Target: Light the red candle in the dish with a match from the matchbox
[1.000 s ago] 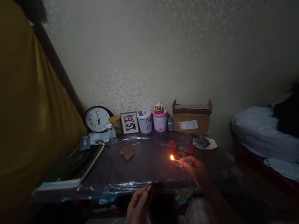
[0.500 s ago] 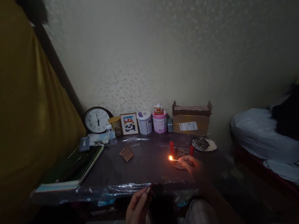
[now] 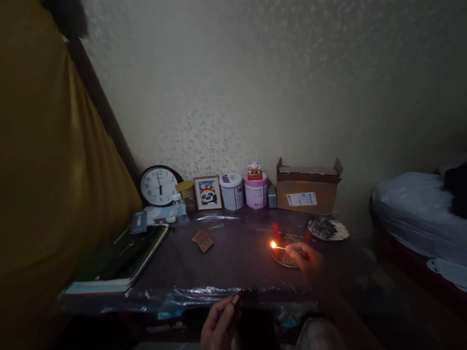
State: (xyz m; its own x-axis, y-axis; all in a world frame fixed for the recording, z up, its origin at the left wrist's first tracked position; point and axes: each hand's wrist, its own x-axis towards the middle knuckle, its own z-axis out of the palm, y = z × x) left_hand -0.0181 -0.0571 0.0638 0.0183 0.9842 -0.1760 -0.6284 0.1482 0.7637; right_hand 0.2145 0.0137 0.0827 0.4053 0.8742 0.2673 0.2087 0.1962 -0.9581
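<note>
My right hand (image 3: 303, 256) pinches a lit wooden match (image 3: 280, 247), its flame at the left end. The match is over a round plate (image 3: 290, 263) on the table, just in front of a short red candle (image 3: 275, 230). Beside my right fingers, a second red candle (image 3: 308, 237) is partly hidden. Below the table's front edge, my left hand (image 3: 217, 328) is closed around a small matchbox (image 3: 237, 298), mostly covered by the fingers. To the right lies another dish (image 3: 326, 229) with dark-tipped matchsticks.
A folded brown card (image 3: 202, 241) lies on the plastic-covered table (image 3: 178, 272). Green books (image 3: 118, 261) sit at the left. Along the wall stand a clock (image 3: 159, 185), a panda picture (image 3: 208, 193), two tubs (image 3: 233, 193) and a cardboard box (image 3: 307, 190).
The whole view has shifted slightly, so things appear further right. Both hands keep nearly the same pose, and the match still burns over the plate.
</note>
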